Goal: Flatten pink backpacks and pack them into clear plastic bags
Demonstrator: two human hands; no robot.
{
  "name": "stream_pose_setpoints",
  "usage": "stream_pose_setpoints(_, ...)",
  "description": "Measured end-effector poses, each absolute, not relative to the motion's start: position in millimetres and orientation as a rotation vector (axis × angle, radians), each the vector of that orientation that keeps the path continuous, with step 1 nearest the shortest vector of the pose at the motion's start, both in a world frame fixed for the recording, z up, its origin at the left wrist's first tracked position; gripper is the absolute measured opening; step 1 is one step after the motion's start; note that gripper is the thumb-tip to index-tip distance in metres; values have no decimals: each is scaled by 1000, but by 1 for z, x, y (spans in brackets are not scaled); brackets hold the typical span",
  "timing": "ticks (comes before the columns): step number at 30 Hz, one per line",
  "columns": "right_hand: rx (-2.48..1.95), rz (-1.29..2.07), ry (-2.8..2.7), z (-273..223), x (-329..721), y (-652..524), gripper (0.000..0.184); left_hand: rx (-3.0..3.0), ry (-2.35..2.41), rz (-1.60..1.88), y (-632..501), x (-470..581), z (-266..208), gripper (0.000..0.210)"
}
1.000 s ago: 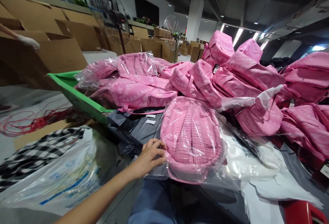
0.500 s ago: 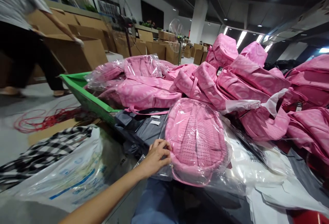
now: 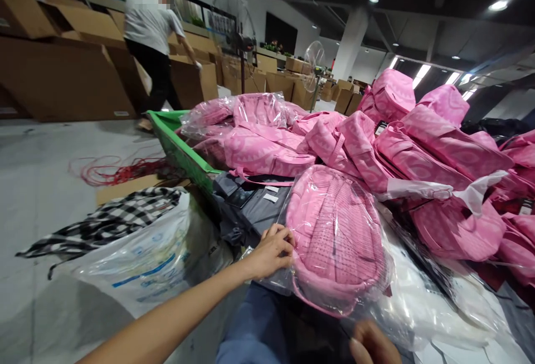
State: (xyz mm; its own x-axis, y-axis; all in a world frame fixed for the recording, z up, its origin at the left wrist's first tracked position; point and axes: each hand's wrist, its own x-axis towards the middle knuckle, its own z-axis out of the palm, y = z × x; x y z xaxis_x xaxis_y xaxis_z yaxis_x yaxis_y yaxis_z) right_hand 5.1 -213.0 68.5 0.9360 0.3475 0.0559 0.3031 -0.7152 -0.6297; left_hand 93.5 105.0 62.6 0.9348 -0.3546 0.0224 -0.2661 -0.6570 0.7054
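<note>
A pink backpack [image 3: 334, 236] in a clear plastic bag [image 3: 387, 283] lies before me, its straps and mesh back facing up. My left hand [image 3: 271, 252] is at the left edge of this bag, its fingers curled on the plastic beside the backpack. At the bottom edge of the view, my right hand [image 3: 374, 344] shows partly, below the backpack and apart from it. Motion smears its fingers, so I cannot make out anything in them. Dark grey fabric [image 3: 254, 213] with white labels lies under the bag's upper left side.
Pink backpacks [image 3: 267, 149] heap up behind, partly in a green-rimmed cart [image 3: 179, 144]. White plastic bags [image 3: 422, 291] lie at right. A white sack [image 3: 146, 263] and checked cloth [image 3: 112, 222] lie at left. Beyond are cardboard boxes [image 3: 71, 82], a fan [image 3: 242, 43] and a walking person [image 3: 154, 35].
My right hand has come into view at the bottom. My left hand stays at the bag's edge. The view has turned left, and the person has walked farther along the boxes.
</note>
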Motion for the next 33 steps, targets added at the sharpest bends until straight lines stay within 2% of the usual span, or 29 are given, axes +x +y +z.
stream_pose_setpoints(2,-2390,209,-749,82,38,-170,45,2323,-437,-140,105,94,63,14)
stream_pose_setpoints(4,-2507,285,-1055,98,73,-128,22,2323,-438,-123,106,93,63,14)
stream_pose_setpoints(7,-2816,343,-1259,114,116,-83,6,2316,-441,-98,106,93,61,13)
stream_pose_setpoints(8,-2891,354,-1260,117,126,-75,7,2312,-443,-92,106,92,61,14)
stream_pose_setpoints(11,-3019,308,-1150,121,140,-72,39,2301,-454,-77,107,92,59,13)
stream_pose_setpoints(12,-3057,274,-1092,121,140,-77,44,2297,-459,-69,106,92,59,13)
stream_pose_setpoints(14,-3127,190,-955,122,133,-87,37,2291,-465,-56,106,91,58,15)
stream_pose_setpoints(17,-3072,19,-885,115,108,-96,5,2304,-473,-38,105,90,60,20)
stream_pose_setpoints(21,-2943,59,-945,94,83,-82,10,2344,-509,-46,108,90,63,20)
stream_pose_setpoints(24,-3020,223,-835,87,84,-66,24,2356,-559,-43,112,90,64,18)
stream_pose_setpoints(27,-2864,237,-893,89,86,-71,37,2377,-607,13,111,89,60,32)
stream_pose_setpoints(28,-2745,183,-922,90,84,-80,37,2398,-627,59,110,88,57,40)
stream_pose_setpoints(30,-2502,-25,-898,88,74,-112,26,2437,-686,159,111,87,52,51)
stream_pose_setpoints(33,-2380,-422,-651,79,48,-189,13,2400,-792,232,125,90,47,45)
